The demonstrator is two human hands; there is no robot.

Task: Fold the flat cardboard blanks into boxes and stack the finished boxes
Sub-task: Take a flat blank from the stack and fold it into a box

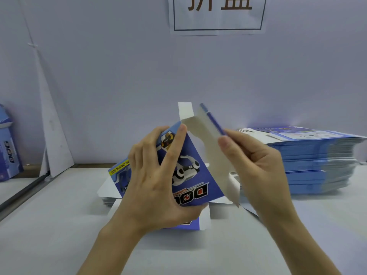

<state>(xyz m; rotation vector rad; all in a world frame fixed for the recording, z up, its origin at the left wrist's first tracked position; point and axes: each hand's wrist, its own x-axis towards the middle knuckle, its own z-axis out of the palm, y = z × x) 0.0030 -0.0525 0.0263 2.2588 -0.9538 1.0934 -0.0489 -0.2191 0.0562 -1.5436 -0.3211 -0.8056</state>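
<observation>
A blue cardboard blank [190,175] printed with a robot dog and the word DOG is held up over the table, partly opened into a box shape. My left hand [155,179] grips its printed front panel, with the index finger laid along the upper edge. My right hand [256,165] pinches the grey inner side panel [206,133] near its blue edge. A white flap [185,111] sticks up at the top. Beneath the hands lies a small pile of flat blanks [111,187], partly hidden.
A tall stack of flat blue blanks [317,161] sits on the white table [59,225] at the right. A finished blue box [9,147] stands at the far left edge. A white folded board [53,135] leans against the wall, which carries a paper sign [218,14].
</observation>
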